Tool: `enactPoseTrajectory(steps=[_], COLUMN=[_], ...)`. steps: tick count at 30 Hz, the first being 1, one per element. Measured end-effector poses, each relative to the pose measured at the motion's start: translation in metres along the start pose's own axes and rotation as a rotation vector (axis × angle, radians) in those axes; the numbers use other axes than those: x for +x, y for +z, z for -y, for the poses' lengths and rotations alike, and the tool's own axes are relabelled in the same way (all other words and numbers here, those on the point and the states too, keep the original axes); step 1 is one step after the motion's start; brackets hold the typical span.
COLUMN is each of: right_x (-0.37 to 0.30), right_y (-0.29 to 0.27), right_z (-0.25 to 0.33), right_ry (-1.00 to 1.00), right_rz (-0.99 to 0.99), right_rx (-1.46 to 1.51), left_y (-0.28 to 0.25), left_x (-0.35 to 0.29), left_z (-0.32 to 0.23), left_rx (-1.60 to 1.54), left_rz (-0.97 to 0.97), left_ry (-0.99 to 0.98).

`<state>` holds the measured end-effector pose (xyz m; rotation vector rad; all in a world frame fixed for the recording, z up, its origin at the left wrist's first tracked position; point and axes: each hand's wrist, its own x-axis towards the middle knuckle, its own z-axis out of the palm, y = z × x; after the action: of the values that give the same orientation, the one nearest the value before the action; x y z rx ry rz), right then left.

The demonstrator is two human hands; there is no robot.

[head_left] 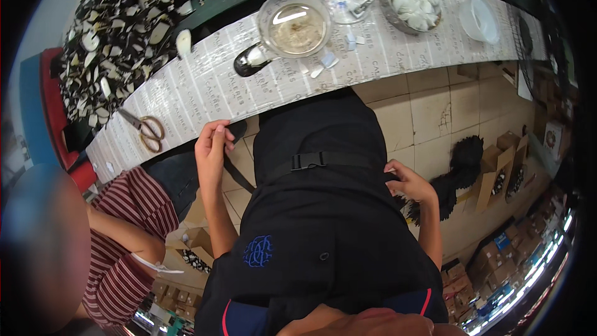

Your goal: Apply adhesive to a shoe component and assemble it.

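Across your black garment [311, 205], a black belt crosses the waist with its buckle [309, 161] fastened at the front. Your right hand [410, 185] is beside the garment's right flank, fingers bent; your left hand [214, 140] is off its left side near the table edge, fingers curled, with a loose black strap [239, 175] slanting just below it. At this angle you cannot tell whether either hand grips anything. To your left sits a co-worker in a striped shirt [127, 242]. Beyond, scissors [144, 128] lie on the covered table [205, 87]. Farther along stand a clear pot [295, 28] of liquid, a bowl [393, 20] of white puffs and a translucent tub [479, 22]; black-and-white pieces [130, 37] are heaped at far left.
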<state>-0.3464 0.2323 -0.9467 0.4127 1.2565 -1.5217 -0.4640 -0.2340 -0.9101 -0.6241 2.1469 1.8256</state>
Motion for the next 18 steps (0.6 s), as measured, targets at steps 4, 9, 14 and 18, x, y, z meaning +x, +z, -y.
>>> enactPoseTrajectory(steps=[4,9,14,18], right_x=[-0.017,-0.015,-0.002,-0.003], right_y=[-0.001,0.013,0.008,0.016], right_z=[0.019,0.038,0.028,0.042], right_ry=[-0.013,-0.004,-0.088,-0.333], right_rz=[-0.019,-0.013,-0.237,-0.415], right_rx=[0.123,0.113,0.279,0.627], left_y=[0.010,0.003,0.009,0.015], left_x=[0.005,-0.003,-0.004,0.000], left_z=[0.004,0.007,0.009,0.001], left_rx=[-0.002,0.010,-0.047,-0.093], left_rz=[0.008,-0.078,-0.143,-0.115], left_ry=[0.011,0.065,0.108,0.108])
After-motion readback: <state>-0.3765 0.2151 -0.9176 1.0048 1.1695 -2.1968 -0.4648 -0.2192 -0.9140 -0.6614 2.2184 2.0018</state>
